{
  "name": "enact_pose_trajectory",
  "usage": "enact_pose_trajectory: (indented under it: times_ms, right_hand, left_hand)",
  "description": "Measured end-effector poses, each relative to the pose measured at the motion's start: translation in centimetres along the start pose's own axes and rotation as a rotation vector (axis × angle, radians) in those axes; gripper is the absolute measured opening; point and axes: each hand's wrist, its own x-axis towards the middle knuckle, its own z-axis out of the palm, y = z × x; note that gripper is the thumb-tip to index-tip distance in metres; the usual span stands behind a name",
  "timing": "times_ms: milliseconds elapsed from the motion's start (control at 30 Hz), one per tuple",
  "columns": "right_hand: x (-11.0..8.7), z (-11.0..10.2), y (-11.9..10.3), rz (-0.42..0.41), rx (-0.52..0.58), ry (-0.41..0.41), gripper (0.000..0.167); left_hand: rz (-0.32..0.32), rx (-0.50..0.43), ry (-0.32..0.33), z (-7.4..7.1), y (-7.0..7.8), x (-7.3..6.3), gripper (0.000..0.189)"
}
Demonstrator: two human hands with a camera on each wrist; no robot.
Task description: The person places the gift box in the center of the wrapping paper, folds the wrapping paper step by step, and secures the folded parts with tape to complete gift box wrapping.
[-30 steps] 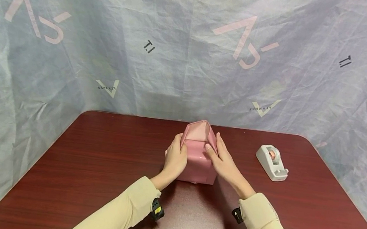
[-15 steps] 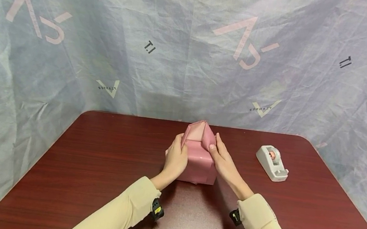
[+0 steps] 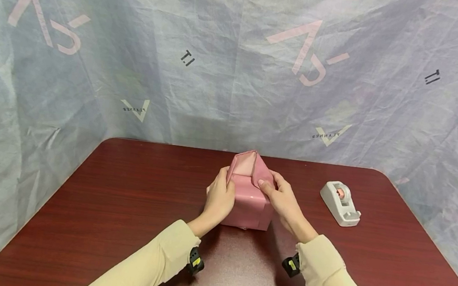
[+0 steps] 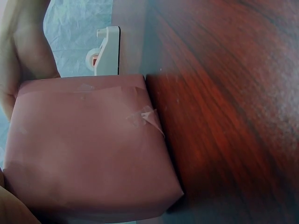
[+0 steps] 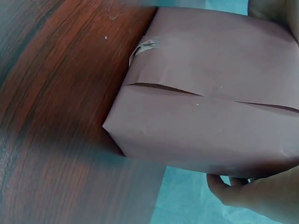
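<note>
A box wrapped in pink paper (image 3: pixel 247 210) stands on the table, its paper rising in an open, pointed flap (image 3: pixel 245 165) at the top. My left hand (image 3: pixel 219 199) grips the box's left side, thumb along the flap's left edge. On the other side my right hand (image 3: pixel 285 201) pinches the folded right part of the paper, thumb in front and fingers behind. The left wrist view shows the wrapped box (image 4: pixel 88 144) with a crumpled bit of clear tape (image 4: pixel 145 115) near its bottom edge. A paper seam with narrow gaps crosses the box (image 5: pixel 201 70) in the right wrist view.
A white tape dispenser (image 3: pixel 340 204) with a roll of tape stands to the right on the dark red wooden table (image 3: pixel 141 184). A grey printed cloth (image 3: pixel 201 86) hangs behind and at both sides of the table.
My right thumb has folded the right paper edge inward, and the right fingers have shifted behind it. The left hand and the box have barely moved.
</note>
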Motion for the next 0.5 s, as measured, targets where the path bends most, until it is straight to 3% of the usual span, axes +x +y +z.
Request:
enact_pose_trajectory:
  times_ms: [300, 500]
  right_hand:
    - [0.51, 0.46, -0.16, 0.078, -0.017, 0.060, 0.050]
    - [0.56, 0.95, -0.31, 0.142, 0.038, 0.118, 0.049]
  left_hand:
    - [0.003, 0.008, 0.005, 0.02, -0.03, 0.02, 0.035]
    - [0.003, 0.031, -0.006, 0.11, -0.07, 0.05, 0.034]
